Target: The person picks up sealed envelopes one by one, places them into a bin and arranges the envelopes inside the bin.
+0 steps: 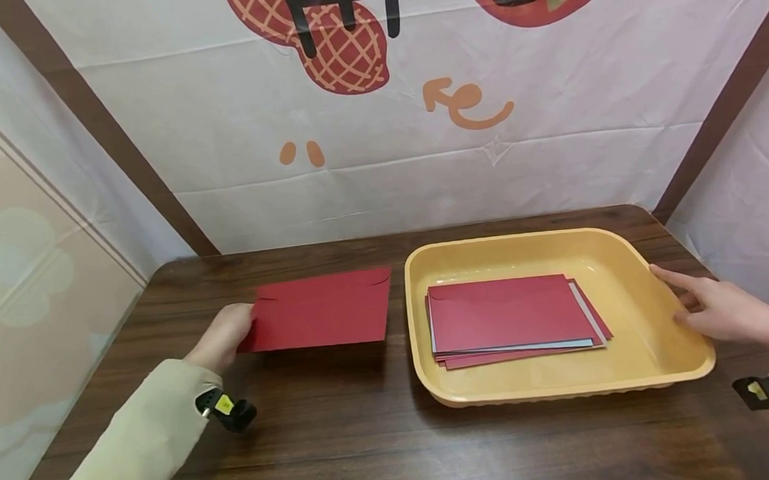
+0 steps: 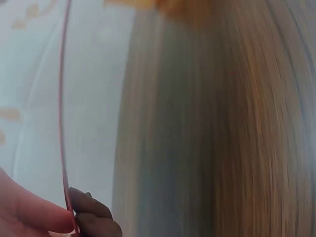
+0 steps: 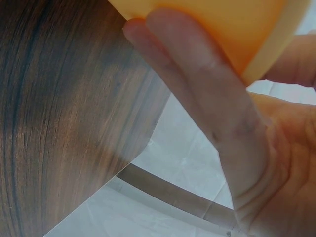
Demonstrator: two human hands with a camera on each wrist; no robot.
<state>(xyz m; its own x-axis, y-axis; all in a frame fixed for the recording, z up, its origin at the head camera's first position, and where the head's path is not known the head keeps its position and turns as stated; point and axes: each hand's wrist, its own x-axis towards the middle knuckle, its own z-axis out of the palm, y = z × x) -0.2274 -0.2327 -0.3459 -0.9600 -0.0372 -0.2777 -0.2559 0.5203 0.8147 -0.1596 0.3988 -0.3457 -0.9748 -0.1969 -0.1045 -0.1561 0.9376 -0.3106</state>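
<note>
My left hand (image 1: 227,335) pinches a red envelope (image 1: 323,310) by its left edge, over the left part of the table. In the left wrist view the envelope (image 2: 62,123) shows edge-on, a thin line between thumb and fingers. My right hand (image 1: 726,309) grips the right rim of a yellow tray (image 1: 559,389). In the right wrist view, fingers (image 3: 197,64) lie along the tray's outer wall and the thumb is on the rim's other side. Inside the tray lies a loose stack of envelopes (image 1: 504,313), red on top, with pale edges showing beneath.
The dark wooden table (image 1: 317,435) carries the tray on its right half. A white printed cloth (image 1: 381,189) hangs behind the table's back edge, and more cloth hangs at both sides. Each wrist wears a small black device, such as the left one (image 1: 236,414).
</note>
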